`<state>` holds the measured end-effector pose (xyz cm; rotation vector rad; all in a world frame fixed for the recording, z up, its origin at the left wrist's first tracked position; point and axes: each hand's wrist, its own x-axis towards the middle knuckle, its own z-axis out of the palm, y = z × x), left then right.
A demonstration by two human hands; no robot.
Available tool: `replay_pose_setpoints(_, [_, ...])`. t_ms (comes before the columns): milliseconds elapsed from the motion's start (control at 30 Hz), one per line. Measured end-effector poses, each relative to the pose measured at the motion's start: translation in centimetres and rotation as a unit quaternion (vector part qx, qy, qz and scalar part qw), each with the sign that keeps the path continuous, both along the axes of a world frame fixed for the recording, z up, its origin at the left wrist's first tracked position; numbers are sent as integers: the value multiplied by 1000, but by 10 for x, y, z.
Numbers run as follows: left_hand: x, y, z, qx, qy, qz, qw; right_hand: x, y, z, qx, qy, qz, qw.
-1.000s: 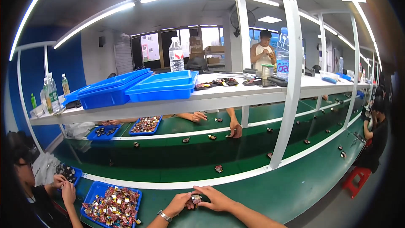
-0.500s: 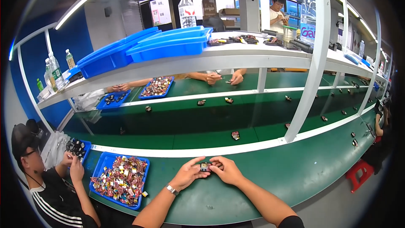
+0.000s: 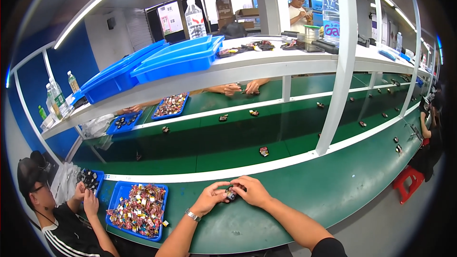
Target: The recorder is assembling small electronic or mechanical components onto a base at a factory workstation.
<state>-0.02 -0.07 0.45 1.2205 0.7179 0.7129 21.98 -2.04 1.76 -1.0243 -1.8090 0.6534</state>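
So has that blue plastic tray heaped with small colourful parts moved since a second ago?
No: against the long white rail, the blue plastic tray of small colourful parts shows no visible shift either way.

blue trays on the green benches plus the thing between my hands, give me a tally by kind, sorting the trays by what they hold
Blue trays of mixed-colour parts: 2
Blue trays of mostly black parts: 2
Small device between your left hand and right hand: 1
Total: 5
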Motion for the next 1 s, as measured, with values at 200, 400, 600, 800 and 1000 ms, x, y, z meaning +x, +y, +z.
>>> replay_pose_setpoints(200, [7,-1,11,-79,-27,28,996,-6,-5,3,95,-32,-52,994])
replay_pose_setpoints(400, [6,0,-1,-85,-76,51,992,-10,-9,2,149,-142,-72,976])
replay_pose_setpoints(600, [-2,-1,-10,-49,-115,18,992,-22,-2,3,210,-168,-89,959])
replay_pose_setpoints(800, [7,-3,-1,-52,-82,9,995,-23,-2,2,240,-202,-111,943])
replay_pose_setpoints(1000, [6,-4,-7,-76,-122,27,989,-21,-3,1,298,-233,-93,921])
